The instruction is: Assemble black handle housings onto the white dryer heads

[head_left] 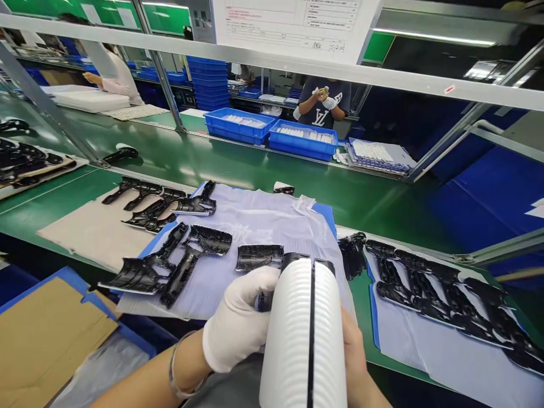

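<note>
My left hand (242, 323), in a white glove, is closed on the left side of a white ribbed hair dryer housing (291, 334). The housing stands close to the camera, with a dark lengthwise gap between its two halves. Bare and mostly hidden behind it, my right hand (352, 345) grips its right side. Just beyond lies a black half shell (259, 256) on a white sheet (238, 212). Other pistol-shaped half shells (198, 255) rest to the left of it, black insides up.
More black half shells (437, 283) line a sheet on the right, and others (148, 198) lie on cardboard at left. Blue bins (301, 141) stand across the green bench (238, 164). A metal frame bar (272, 56) crosses above. A co-worker (323, 102) holds something opposite.
</note>
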The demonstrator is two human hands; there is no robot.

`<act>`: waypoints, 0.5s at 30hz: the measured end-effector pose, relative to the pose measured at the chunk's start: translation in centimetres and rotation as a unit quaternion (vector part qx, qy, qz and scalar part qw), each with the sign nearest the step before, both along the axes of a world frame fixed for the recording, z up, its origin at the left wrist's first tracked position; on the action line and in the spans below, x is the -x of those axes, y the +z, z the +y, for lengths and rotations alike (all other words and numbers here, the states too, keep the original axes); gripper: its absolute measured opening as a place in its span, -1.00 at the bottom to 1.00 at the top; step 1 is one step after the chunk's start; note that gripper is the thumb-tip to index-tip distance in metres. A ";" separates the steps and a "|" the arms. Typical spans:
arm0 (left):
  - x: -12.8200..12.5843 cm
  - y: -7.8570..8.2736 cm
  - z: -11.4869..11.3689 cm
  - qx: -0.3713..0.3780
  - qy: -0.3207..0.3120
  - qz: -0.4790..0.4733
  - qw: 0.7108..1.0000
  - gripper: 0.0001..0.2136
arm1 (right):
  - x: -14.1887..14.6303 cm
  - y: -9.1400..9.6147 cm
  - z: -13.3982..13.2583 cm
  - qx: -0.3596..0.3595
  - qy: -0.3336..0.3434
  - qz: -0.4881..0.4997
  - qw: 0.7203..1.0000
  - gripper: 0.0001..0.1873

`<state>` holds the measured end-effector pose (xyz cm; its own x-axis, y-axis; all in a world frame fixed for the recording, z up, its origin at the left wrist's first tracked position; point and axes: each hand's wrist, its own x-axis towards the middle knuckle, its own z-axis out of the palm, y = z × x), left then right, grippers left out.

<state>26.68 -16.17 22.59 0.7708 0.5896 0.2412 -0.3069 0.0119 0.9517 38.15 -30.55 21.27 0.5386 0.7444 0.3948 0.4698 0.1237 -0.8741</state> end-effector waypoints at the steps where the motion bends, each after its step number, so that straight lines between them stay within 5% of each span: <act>1: 0.0 0.0 -0.1 -0.008 0.003 -0.009 1.000 -0.64 | -0.1 -0.1 0.1 -0.017 0.011 0.000 1.000 -0.74; 9: -0.3 -0.1 -0.4 -0.037 0.001 -0.045 0.998 -0.60 | -0.2 -0.4 0.3 -0.054 0.054 -0.031 0.997 -0.56; 15: -0.8 0.2 -0.1 -0.071 0.005 -0.060 0.996 -0.75 | -0.5 -0.6 0.4 -0.052 0.059 -0.038 0.996 -0.50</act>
<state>27.46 -16.28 22.77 0.7253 0.5504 0.4135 -0.4182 -0.1249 0.8998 38.67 -30.16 20.67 0.4151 0.7539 0.5093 0.5114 0.2697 -0.8160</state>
